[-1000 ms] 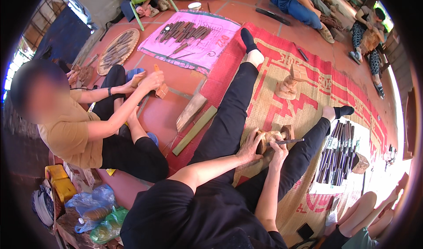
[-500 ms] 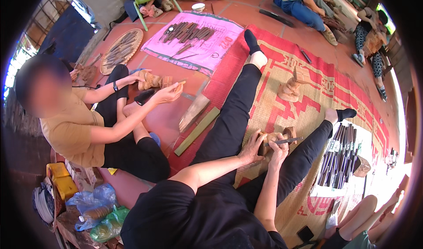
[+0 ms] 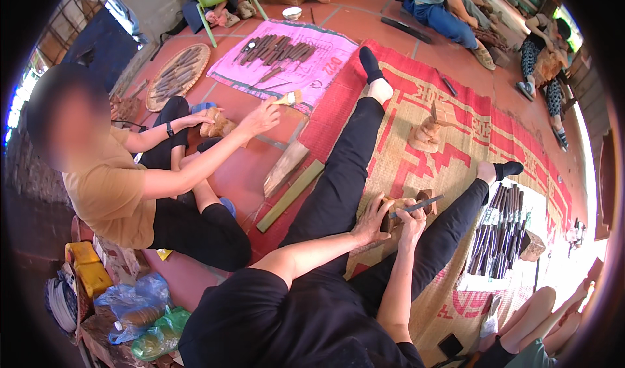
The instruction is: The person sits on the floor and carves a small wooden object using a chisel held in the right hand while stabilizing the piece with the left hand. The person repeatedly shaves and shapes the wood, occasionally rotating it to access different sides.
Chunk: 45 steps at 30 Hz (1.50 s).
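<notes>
Between my outstretched legs, my left hand [image 3: 371,222] is closed around the near left side of a small carved wooden figure [image 3: 424,197]. My right hand [image 3: 411,222] grips a slim dark carving chisel [image 3: 428,202] laid across the carving, one end sticking out to the right. Where the chisel meets the wood is hidden by my fingers. Farther off on the mat, a second carved wooden figure [image 3: 426,136] with a squared top stands upright. At left, a seated person holds another carving [image 3: 217,122] in one hand and a flat brush [image 3: 288,98] raised in the other.
Several dark-handled tools [image 3: 498,231] lie on white cloth beyond my right leg, beside a wood block [image 3: 532,245]. More tools lie on a pink cloth [image 3: 325,42] and a round woven tray [image 3: 203,59]. Wood strips [image 3: 290,195] lie left of my left leg. Other people sit around.
The person at left has lifted the brush up and away from their carving, which is now tilted. The chisel in my right hand has shifted slightly, its far end a little higher.
</notes>
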Motion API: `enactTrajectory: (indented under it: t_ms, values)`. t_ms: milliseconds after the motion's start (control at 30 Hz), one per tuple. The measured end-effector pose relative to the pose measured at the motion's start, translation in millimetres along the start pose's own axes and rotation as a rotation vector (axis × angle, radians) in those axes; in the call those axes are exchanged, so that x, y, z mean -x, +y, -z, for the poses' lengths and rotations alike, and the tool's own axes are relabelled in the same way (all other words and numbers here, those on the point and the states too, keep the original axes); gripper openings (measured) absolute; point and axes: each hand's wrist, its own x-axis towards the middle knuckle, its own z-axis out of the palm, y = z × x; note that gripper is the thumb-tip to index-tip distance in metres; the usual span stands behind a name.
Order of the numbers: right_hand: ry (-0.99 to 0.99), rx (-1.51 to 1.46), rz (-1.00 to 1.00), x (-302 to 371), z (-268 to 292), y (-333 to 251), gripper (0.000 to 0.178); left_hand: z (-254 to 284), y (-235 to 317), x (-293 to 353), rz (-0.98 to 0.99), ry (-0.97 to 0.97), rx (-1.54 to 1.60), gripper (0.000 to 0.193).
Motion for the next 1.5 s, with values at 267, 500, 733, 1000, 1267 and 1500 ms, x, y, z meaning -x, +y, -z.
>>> enactTrajectory:
  t_ms: [267,500,733,1000,1267,1500]
  values:
    - [0.107,-0.068,-0.116,-8,4,-3,0.015,0,1,0,-0.008,0.004,-0.033,0.109]
    - [0.019,-0.045,-0.080,0,-4,-3,0.030,-4,-1,3,0.004,0.013,0.011,0.109]
    - [0.121,-0.081,-0.163,-13,10,15,0.026,1,1,1,0.006,-0.014,-0.006,0.111]
    - [0.053,-0.019,-0.124,-6,1,0,0.027,-3,-1,2,0.002,-0.009,-0.032,0.112]
    - [0.103,-0.123,-0.184,-9,-1,-6,0.029,-3,-1,1,-0.010,0.011,-0.042,0.111]
    - [0.071,-0.027,-0.098,-15,11,8,0.030,-2,-3,0,-0.014,-0.014,-0.027,0.112]
